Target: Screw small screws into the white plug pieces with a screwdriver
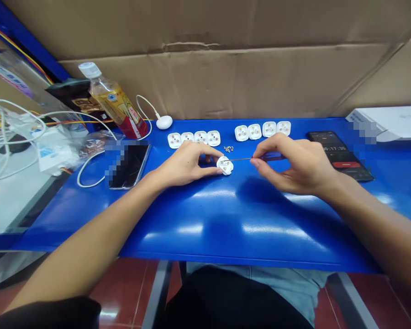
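Note:
My left hand point(192, 162) pinches a small round white plug part point(225, 165) between thumb and fingertips, just above the blue bench. Brass-coloured metal bits show inside that part. My right hand point(291, 164) is closed around a slim screwdriver point(239, 159), its thin shaft pointing left with the tip on the white part. Most of the handle is hidden by my fingers. Behind the part lies a little heap of brass screws point(228, 149). Similar white plug parts with metal bits stand in two groups, one at the left point(200, 138) and another at the right point(255, 132).
On the blue bench point(205, 228), a dark phone point(130, 165) lies left and a phone with a timer point(342, 155) lies right. A drink bottle point(118, 107), white cables point(78, 114) and a white round case point(164, 122) stand at back left; a white box point(393, 121) sits back right.

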Available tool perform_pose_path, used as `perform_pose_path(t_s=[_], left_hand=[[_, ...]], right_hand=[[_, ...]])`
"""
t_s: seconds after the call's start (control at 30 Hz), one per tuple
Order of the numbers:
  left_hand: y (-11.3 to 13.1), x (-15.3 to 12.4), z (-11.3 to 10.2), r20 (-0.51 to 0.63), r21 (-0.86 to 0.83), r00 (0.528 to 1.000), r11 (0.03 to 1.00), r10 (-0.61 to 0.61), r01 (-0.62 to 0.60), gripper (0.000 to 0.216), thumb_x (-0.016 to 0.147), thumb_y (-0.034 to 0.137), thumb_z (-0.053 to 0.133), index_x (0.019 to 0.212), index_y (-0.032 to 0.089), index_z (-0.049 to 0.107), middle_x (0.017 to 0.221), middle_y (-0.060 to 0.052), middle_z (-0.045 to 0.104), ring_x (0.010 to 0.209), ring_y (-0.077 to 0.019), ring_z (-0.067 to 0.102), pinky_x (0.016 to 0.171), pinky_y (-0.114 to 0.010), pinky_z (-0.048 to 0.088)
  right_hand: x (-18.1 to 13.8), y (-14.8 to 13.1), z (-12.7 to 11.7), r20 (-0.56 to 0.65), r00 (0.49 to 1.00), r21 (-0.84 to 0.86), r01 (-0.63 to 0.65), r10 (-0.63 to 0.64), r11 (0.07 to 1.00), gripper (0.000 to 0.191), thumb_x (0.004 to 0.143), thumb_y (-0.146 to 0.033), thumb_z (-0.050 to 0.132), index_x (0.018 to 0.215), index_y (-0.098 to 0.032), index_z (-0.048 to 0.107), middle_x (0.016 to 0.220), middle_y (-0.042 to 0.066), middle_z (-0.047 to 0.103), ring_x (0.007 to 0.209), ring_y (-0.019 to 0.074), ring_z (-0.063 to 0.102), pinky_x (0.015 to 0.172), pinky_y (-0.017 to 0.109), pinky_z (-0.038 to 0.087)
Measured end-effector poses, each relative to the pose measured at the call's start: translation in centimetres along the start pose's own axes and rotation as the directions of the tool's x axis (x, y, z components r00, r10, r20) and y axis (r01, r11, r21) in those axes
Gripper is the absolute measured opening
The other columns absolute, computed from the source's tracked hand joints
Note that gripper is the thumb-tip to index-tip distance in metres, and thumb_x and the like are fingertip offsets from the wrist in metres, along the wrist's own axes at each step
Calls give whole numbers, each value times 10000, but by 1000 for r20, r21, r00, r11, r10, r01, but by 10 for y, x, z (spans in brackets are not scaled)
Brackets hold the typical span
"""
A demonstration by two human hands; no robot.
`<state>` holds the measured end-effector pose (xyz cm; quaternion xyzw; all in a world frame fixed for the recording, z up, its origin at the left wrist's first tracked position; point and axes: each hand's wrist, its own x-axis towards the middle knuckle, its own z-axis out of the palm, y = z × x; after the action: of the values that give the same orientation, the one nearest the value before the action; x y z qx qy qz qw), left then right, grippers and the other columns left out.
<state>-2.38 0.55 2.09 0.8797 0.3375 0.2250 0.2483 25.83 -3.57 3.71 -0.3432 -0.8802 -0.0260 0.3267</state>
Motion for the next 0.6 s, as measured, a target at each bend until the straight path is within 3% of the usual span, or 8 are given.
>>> perform_pose_path(t_s=[0.13, 0.37, 0.6], left_hand=[[0, 0, 0, -9, -9, 1000, 1000, -3, 3, 351, 903, 468, 823, 1163, 232, 839, 1092, -61, 835, 925, -225, 754, 790, -308, 530], [1, 0, 1, -11, -10, 1000, 1000, 6, -6, 353, 906, 446, 820, 1181, 225, 832, 1111, -67, 835, 946, -241, 761, 807, -324, 543], [1, 0, 1, -6, -2, 1000, 1000, -9, 9, 372, 904, 440, 822, 1202, 217, 827, 1124, -66, 832, 942, -235, 755, 816, -325, 541]], right_hand=[[0, 0, 0, 2, 1000, -5, 31, -31, 999, 83, 920, -231, 664, 998, -245, 640, 848, 1, 789, 679, 200, 756, 571, 287, 546], [0, 0, -1, 67, 997, 24, -29, 27, 999, 82, 918, -242, 663, 999, -253, 655, 852, 4, 792, 700, 206, 760, 590, 289, 548], [0, 1, -2, 50, 999, 25, -3, 2, 1000, 85, 922, -232, 667, 1006, -243, 654, 841, 4, 789, 692, 197, 761, 580, 276, 550]])
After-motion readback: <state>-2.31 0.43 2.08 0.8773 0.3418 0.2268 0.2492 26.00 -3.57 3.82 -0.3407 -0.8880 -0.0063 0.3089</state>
